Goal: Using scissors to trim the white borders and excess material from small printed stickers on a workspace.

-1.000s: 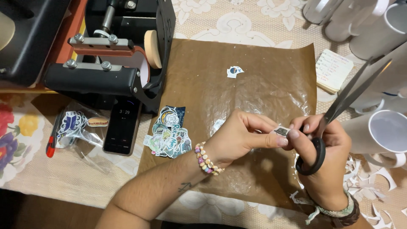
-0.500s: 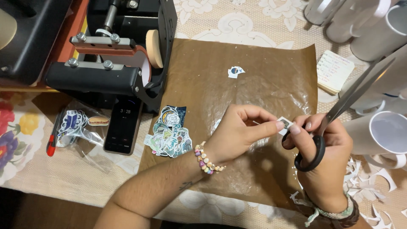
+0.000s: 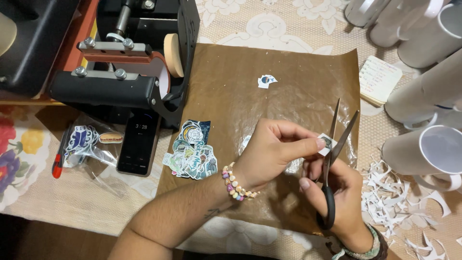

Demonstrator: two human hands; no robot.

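Brown baking sheet (lace tablecloth beneath) under scissors.

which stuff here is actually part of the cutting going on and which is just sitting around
In use:
left hand pinching a small sticker cutout
right hand working the scissors, blades open around the cutout
brown paper sheet under the hands
paper trimmings
pile of cut stickers

Lying about:
black phone
mug press
white mugs
notepad
plastic bag of stickers

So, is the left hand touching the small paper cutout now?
Touching. The head view shows the left hand pinching the small paper cutout between its fingertips, beside the open scissors.
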